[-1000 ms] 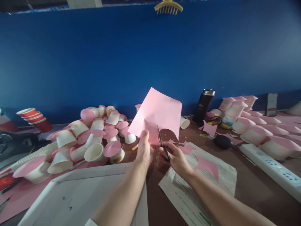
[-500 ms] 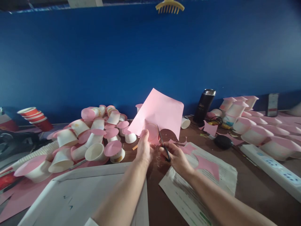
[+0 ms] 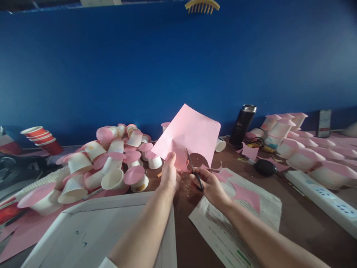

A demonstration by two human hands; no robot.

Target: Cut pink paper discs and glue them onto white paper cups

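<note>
My left hand (image 3: 170,174) pinches the lower edge of a pink paper sheet (image 3: 192,130), thumb on the near face, and holds it tilted up above the table. A drawn circle outline shows on the sheet beside the thumb, and a round piece is gone from its lower right edge. Black-handled scissors (image 3: 197,178) are in my right hand (image 3: 209,186), fingers closed round the handles. Their blades point up at the sheet's lower edge, along the circle. Part of the left fingers is hidden behind the paper.
Paper cups with pink discs (image 3: 115,156) crowd the left; more cups (image 3: 306,158) stand right. A black flask (image 3: 242,124), a black mouse (image 3: 265,167), a power strip (image 3: 323,197), a white board (image 3: 111,230) and a printed bag (image 3: 223,227) with pink offcuts lie around.
The pink sheet has shifted slightly to the right and turned a little. The scissor blades look closer together against the sheet. Both hands keep their hold.
</note>
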